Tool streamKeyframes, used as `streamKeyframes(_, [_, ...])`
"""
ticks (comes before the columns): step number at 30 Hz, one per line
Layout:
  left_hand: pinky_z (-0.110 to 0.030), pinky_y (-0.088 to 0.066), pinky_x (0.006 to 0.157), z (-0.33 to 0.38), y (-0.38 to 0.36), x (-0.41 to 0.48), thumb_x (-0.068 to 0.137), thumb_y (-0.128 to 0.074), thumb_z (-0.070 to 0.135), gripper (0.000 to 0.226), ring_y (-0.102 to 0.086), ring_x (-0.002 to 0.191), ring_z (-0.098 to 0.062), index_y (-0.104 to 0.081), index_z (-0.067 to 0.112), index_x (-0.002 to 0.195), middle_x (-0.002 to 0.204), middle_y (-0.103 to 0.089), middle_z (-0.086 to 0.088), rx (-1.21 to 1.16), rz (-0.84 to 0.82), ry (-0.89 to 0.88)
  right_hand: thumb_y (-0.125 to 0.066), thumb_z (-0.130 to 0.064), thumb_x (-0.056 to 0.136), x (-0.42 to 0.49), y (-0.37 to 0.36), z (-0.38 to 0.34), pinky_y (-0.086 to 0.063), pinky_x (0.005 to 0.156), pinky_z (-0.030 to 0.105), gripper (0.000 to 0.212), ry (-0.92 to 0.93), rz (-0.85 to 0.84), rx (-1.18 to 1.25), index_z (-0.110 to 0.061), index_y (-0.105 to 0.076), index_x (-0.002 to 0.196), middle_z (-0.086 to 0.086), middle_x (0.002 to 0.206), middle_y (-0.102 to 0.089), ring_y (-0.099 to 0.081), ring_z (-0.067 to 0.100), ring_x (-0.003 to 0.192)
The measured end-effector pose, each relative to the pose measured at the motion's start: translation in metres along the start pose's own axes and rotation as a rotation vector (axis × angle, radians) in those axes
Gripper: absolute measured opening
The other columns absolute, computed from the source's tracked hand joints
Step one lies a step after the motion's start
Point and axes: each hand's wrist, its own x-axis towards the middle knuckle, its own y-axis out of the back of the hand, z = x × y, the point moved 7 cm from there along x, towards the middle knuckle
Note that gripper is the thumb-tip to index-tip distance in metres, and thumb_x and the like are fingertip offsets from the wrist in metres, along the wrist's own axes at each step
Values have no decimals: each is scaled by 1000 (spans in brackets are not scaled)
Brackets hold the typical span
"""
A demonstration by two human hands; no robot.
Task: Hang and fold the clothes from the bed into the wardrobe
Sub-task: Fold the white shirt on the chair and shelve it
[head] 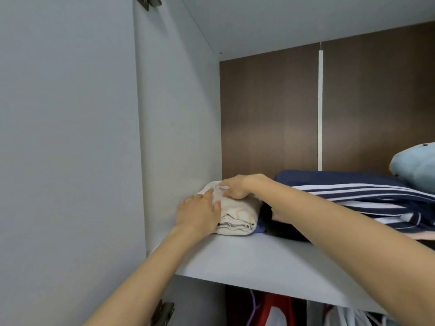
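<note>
On grey wardrobe shelf [235,257], far-left corner: folded cream cloth bundle [237,215]. L hand [200,212] flat vs its left side, fingers straight; R hand [237,185] atop, fingers curled gripping fabric.

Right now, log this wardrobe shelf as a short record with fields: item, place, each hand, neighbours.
item: folded cream cloth
place: left end of the wardrobe shelf, near the side wall
left hand: fingers lie flat against the cloth's near left side
right hand: fingers curled over the cloth's top
neighbours: navy striped pile to the right; light blue garment farther right
below shelf: hanging clothes, only partly in view
</note>
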Motion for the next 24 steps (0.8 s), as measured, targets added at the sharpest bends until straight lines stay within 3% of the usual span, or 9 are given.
streamKeyframes(4, [-36, -34, 104, -1, 32, -3, 103, -31, 36, 48, -42, 131, -30, -31, 22, 148, 142, -47, -12, -76, 79, -24, -46, -26, 101, -35, 48, 8, -34, 105, 29, 45, 46, 336, 393, -15, -41, 144, 10, 142, -49, -46, 25, 130])
streamKeyframes(9, [-40, -37, 104, 7, 66, -20, 102, -34, 37, 47, -43, 129, -28, -33, 27, 148, 142, -47, -7, -200, 228, -62, -52, -28, 98, -101, 74, 28, -42, 98, 31, 32, 81, 592, 481, -24, -55, 130, 0, 125, -62, -56, 17, 114])
streamKeyframes(13, [-41, -39, 103, 19, 83, -49, 101, -36, 33, 45, -45, 128, -27, -37, 27, 146, 140, -49, -6, -316, 297, -104, -54, -27, 96, -163, 66, 39, -47, 95, 36, 28, 69, 676, 475, -31, -58, 124, -9, 121, -63, -58, 13, 102])
streamKeyframes(18, [-39, -40, 102, 48, 93, -98, 101, -38, 32, 43, -46, 128, -25, -40, 28, 143, 141, -50, -4, -336, 332, -180, -55, -21, 96, -250, 50, 54, -44, 86, 24, 26, 45, 747, 514, -29, -61, 120, -13, 116, -64, -59, 8, 98])
streamKeyframes(21, [-35, -38, 101, 69, 97, -135, 100, -39, 31, 42, -47, 127, -22, -43, 28, 142, 141, -50, -1, -376, 345, -236, -55, -21, 96, -300, 34, 58, -47, 84, 23, 26, 8, 756, 516, -28, -61, 120, -14, 115, -63, -59, 5, 94])
streamKeyframes(24, [-32, -37, 99, 91, 101, -180, 98, -42, 28, 41, -47, 127, -19, -46, 27, 139, 140, -52, 1, -414, 360, -288, -57, -21, 94, -351, 14, 57, -43, 74, 10, 25, -23, 762, 548, -30, -62, 117, -18, 111, -62, -58, -2, 89])
